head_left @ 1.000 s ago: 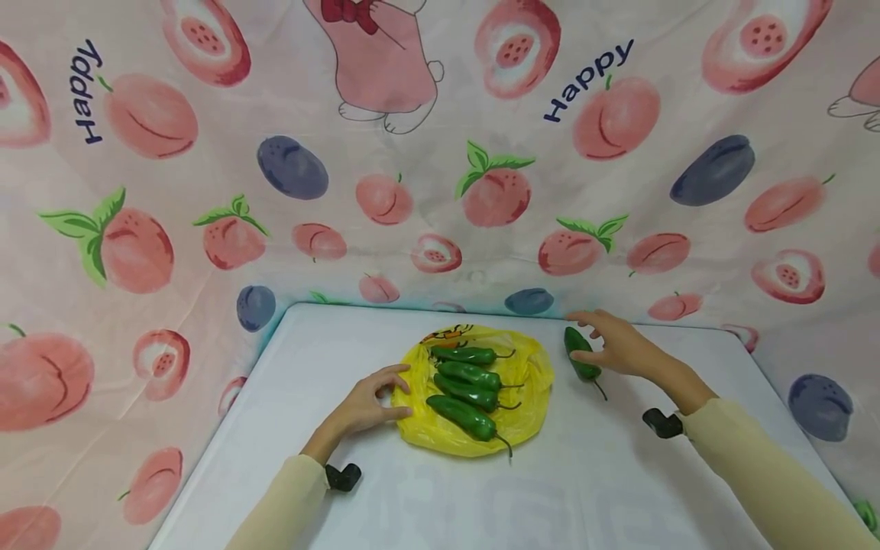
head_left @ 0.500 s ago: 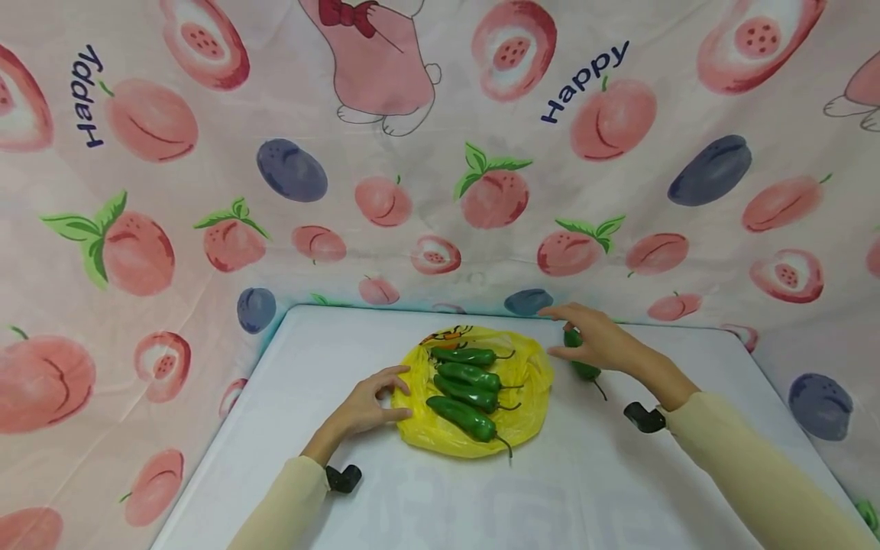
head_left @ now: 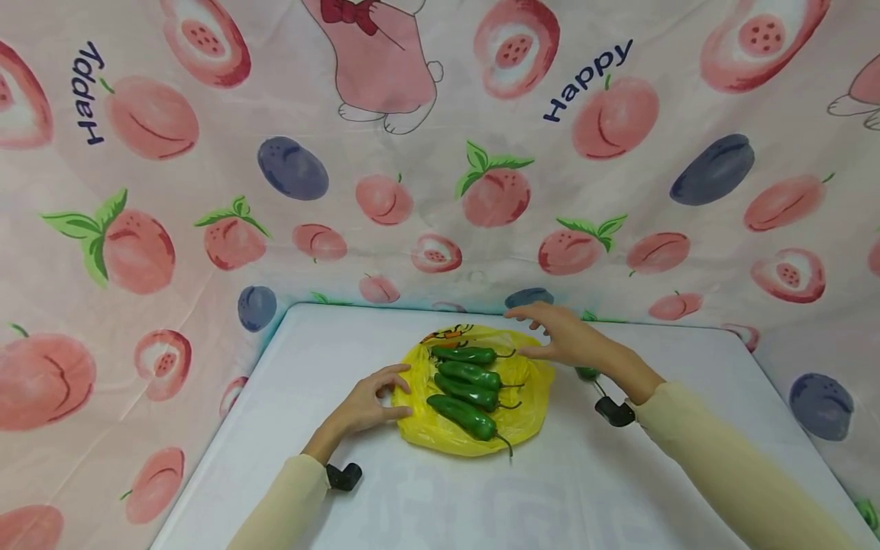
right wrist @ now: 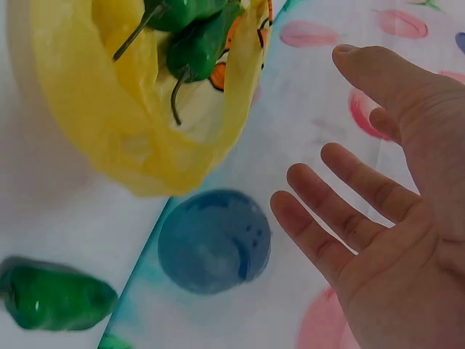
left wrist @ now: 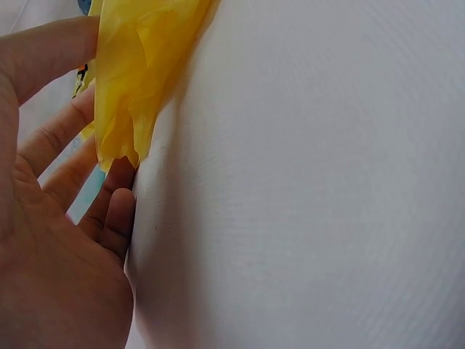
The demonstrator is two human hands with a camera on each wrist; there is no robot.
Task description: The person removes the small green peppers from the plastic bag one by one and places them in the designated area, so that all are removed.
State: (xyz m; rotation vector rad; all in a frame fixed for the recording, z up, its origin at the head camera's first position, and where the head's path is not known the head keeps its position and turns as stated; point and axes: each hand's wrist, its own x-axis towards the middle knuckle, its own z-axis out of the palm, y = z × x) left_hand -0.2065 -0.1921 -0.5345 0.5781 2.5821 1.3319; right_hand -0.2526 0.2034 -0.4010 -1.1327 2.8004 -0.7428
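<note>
My left hand is at the left edge of a yellow plastic bag, thumb and fingers spread apart. In the left wrist view its fingertips reach behind the bag's edge. Several green chili peppers lie in a row on the bag, stems to the right. My right hand hovers by the bag's upper right rim with fingers apart and nothing in them. Another green pepper lies on the table to the right of the bag, mostly hidden under the right hand in the head view.
A white-covered table carries the bag and peppers. Behind it rises a pink cloth printed with fruit. Each wrist bears a small black camera. Something green shows at the far right edge.
My right hand has moved left from above the lone pepper to the bag's upper right rim. The left hand and the peppers have stayed in place.
</note>
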